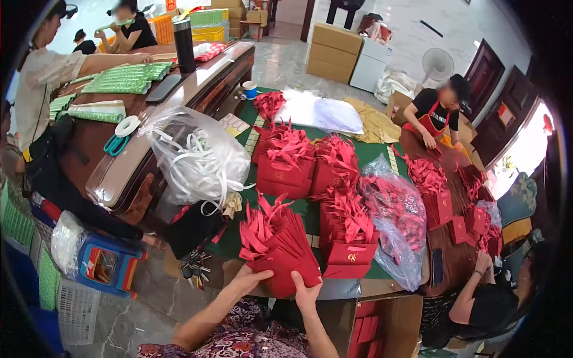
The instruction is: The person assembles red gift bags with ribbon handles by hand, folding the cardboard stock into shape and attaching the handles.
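A stack of flat red bags with ribbon handles (285, 260) is held between my two hands at the table's near edge. My left hand (249, 278) grips its lower left side, thumb on the front. On the lower right side, my right hand (306, 290) is closed round the stack, thumb also on the front. Just to the right stands a row of red bags with a gold logo (351, 253). Behind are more red bags (285, 177), upright on the green mat (307, 212).
A clear plastic bag of red ribbons (397, 215) lies right, beside a phone (437, 266). A bag of white ribbons (197, 158) sits left. An open carton (388, 322) is below the table. Other people work right (439, 113) and left (42, 83).
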{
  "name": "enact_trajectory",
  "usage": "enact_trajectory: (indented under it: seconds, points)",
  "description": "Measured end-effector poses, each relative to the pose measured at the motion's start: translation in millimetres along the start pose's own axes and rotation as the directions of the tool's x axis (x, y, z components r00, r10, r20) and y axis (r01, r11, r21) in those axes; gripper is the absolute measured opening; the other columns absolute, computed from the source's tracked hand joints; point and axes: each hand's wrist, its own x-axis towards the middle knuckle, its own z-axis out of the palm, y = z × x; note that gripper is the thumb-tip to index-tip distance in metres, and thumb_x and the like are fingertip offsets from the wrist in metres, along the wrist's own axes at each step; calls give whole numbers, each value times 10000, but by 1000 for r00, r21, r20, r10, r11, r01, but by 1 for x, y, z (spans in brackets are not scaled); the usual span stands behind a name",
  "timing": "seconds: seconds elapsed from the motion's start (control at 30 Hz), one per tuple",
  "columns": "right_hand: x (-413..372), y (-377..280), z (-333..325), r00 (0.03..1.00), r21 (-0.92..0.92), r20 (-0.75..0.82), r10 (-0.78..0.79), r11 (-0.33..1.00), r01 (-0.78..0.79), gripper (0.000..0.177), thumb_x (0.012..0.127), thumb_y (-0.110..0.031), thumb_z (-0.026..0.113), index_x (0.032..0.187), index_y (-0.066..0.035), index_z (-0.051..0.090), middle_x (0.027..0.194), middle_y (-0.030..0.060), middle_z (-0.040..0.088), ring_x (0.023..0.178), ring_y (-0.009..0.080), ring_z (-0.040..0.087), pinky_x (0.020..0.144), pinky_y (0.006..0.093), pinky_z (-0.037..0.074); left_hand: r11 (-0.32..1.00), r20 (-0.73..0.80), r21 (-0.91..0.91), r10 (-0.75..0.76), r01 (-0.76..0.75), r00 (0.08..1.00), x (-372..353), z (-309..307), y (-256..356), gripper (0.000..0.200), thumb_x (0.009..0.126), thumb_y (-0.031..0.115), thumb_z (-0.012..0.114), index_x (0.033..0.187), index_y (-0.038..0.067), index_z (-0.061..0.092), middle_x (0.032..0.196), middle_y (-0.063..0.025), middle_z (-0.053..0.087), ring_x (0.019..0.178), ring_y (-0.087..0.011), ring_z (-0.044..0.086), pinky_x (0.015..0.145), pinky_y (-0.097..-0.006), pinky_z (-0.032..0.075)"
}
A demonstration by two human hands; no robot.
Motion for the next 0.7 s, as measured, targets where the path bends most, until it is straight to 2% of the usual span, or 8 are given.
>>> enact_trajectory:
  seconds: [0.13, 0.2, 0.27, 0.33, 0.43, 0.57, 0.67, 0.7]
  points:
    - [1, -14, -3, 998, 15, 25, 51, 999, -52, 332, 821, -25, 747, 1132, 39, 651, 1098, 95, 687, 979, 153, 649, 881, 296, 501, 987, -141, 95, 143, -130, 980, -31, -1, 22, 689, 855, -34, 686, 1458, 77, 370, 1372, -79, 506, 1216, -190, 534, 1011, -334, 447]
    - [7, -23, -2, 993, -65, 87, -84, 994, 89, 440, 817, -17, 747, 1235, 24, 616, 1042, 89, 727, 927, 155, 692, 845, 290, 528, 811, -370, 427, 561, -401, 740, -41, 4, 32, 665, 871, 28, 650, 1463, 17, 347, 1380, -110, 472, 1281, -244, 467, 1095, -376, 360]
    - [10, -20, -6, 960, -197, 205, -190, 953, 230, 509, 816, -11, 738, 1301, -1, 583, 1037, 110, 733, 909, 150, 701, 818, 290, 538, 512, -235, 741, 804, -435, 547, -41, 13, 50, 621, 864, 8, 571, 1442, -21, 345, 1443, -138, 401, 1310, -252, 431, 1112, -387, 322]
    - [9, -21, -6, 902, -357, 377, -211, 865, 352, 551, 792, 27, 741, 1312, 15, 560, 1033, 120, 724, 927, 144, 681, 832, 278, 526, 343, -50, 785, 865, -515, 500, -34, 18, 73, 596, 844, -19, 540, 1417, -29, 377, 1438, -157, 410, 1310, -259, 428, 1115, -392, 311]
    - [11, -18, -10, 903, -314, 362, -232, 881, 353, 574, 782, 26, 748, 1322, 8, 556, 1020, 131, 730, 908, 146, 693, 809, 279, 533, 229, 238, 759, 774, -609, 587, -16, 24, 102, 500, 846, -36, 500, 1345, -54, 472, 1384, -187, 472, 1288, -278, 461, 1115, -396, 312]
    - [14, -11, -25, 902, -287, 377, -211, 899, 330, 573, 791, 26, 746, 1327, 24, 544, 1055, 138, 720, 952, 153, 684, 841, 288, 529, 160, 357, 761, 706, -629, 612, 19, 45, 120, 472, 894, 22, 534, 1365, 4, 504, 1310, -183, 562, 1242, -337, 517, 1096, -392, 342]
    - [12, -4, -31, 906, -262, 383, -183, 918, 296, 579, 792, 32, 746, 1331, 35, 535, 1100, 138, 706, 990, 158, 671, 879, 297, 521, 383, 269, 717, 618, -582, 738, 44, 31, 101, 437, 968, 107, 504, 1396, 22, 481, 1305, -153, 573, 1236, -305, 525, 1093, -369, 343]
    - [12, 0, -32, 921, -215, 363, -144, 948, 233, 582, 791, 33, 748, 1332, 39, 533, 1127, 137, 697, 1010, 162, 665, 899, 302, 516, 577, 242, 664, 437, -476, 866, 55, 16, 90, 432, 997, 155, 474, 1412, 33, 466, 1314, -149, 565, 1251, -283, 511, 1093, -362, 341]
